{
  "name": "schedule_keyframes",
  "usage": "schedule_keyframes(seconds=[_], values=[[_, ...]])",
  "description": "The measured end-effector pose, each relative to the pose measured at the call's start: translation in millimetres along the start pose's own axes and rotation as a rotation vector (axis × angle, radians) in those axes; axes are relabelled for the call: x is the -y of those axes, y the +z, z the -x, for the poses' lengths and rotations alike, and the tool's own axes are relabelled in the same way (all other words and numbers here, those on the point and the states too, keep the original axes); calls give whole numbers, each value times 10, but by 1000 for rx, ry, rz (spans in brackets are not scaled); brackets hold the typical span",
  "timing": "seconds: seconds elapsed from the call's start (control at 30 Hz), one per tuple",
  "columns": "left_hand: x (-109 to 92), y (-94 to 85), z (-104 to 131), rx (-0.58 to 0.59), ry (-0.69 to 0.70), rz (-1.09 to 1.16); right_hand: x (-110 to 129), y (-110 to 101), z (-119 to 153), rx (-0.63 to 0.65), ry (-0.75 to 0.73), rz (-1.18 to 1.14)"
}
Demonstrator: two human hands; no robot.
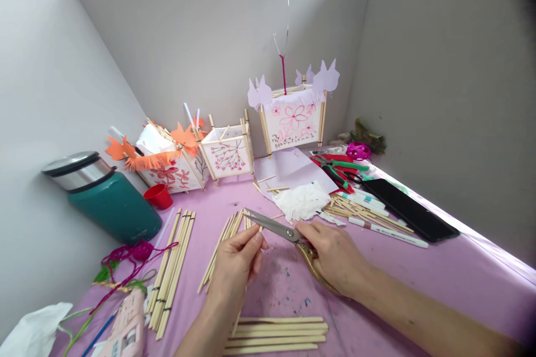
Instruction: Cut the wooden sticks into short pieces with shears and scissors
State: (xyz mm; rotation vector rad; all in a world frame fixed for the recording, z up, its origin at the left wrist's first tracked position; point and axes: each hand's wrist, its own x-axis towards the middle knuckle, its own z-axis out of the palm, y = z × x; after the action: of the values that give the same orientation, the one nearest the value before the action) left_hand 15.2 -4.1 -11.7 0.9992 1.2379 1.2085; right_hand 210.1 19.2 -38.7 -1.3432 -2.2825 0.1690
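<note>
Scissors (288, 232) with gold-coloured handles are gripped in my right hand (335, 259), blades pointing left. My left hand (238, 259) pinches a thin wooden stick (261, 228) just below the blades. The stick's tip lies close to the lower blade; whether the blades touch it I cannot tell. My left fingers hide most of the stick. Loose wooden sticks (220, 245) lie beyond my left hand, and a row of sticks (280, 332) lies crosswise in front of me. To the left are sticks with dark bands (176, 268).
Paper-sided stick lanterns stand behind: orange-trimmed (167, 175), plain-topped (228, 150) and purple-trimmed (295, 120). At left are a teal bottle (113, 203), red cup (158, 196), magenta yarn (140, 251) and pink glue gun (125, 326). Crumpled tissue (301, 201), pliers (339, 170) and a phone (408, 209) lie right.
</note>
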Motion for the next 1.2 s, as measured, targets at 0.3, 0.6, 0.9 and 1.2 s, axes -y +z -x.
schedule_keyframes(seconds=[0.3,0.6,0.9,1.2], values=[[-85,9,10,35,-46,226,-41,8,1,-52,15,-64],[-50,7,-15,49,-69,141,-11,29,14,-19,-16,84],[-14,11,1,52,-67,113,3,46,26,-6,-46,116],[-57,52,19,38,-59,99,7,70,29,-94,-39,179]])
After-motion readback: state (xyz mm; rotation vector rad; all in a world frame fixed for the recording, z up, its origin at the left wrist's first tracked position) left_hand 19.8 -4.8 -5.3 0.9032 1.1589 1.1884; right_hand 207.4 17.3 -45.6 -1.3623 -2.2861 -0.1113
